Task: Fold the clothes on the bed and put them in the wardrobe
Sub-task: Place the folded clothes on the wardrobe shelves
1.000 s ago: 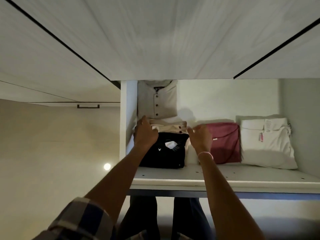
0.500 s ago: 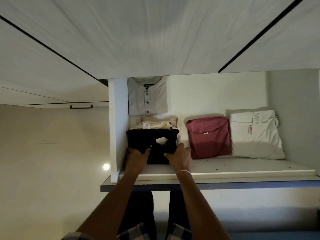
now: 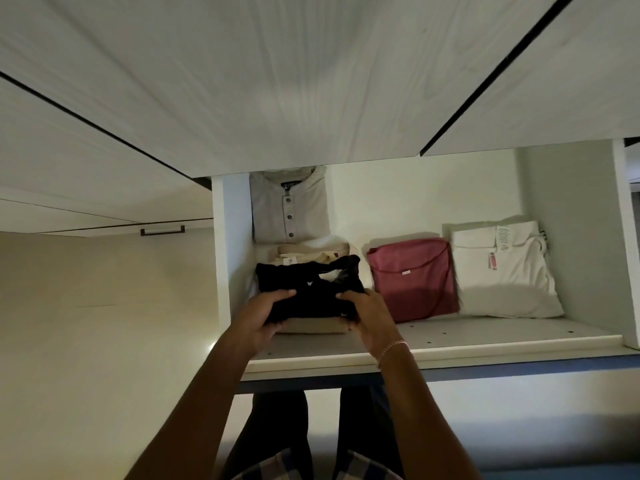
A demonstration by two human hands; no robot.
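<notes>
View from a head-worn camera, looking into an open wardrobe compartment. Two bare forearms reach up from the bottom of the frame to a white shelf point(image 3: 485, 341). The left hand point(image 3: 263, 317) and the right hand point(image 3: 370, 313) both grip the near edge of a folded black garment point(image 3: 308, 289), fingers curled over its top and thumbs underneath, one hand at each front corner. The black garment has a small white logo and lies on top of a stack of folded cream clothes point(image 3: 311, 258) at the left end of the shelf, close beside the wardrobe's left side wall point(image 3: 230, 254). Behind that stack a pale grey buttoned shirt point(image 3: 289, 206) stands against the back wall. To the right, just beside the stack, lies a folded pink garment point(image 3: 412, 278), and next to it a folded white garment point(image 3: 502, 271) with tags. A thin bracelet point(image 3: 393, 348) circles the right wrist. Pale wood-grain panels point(image 3: 277, 81) fill the top of the view, and a dark handle point(image 3: 162, 231) shows on the left. Checked fabric point(image 3: 277, 465) is visible at the bottom edge.
</notes>
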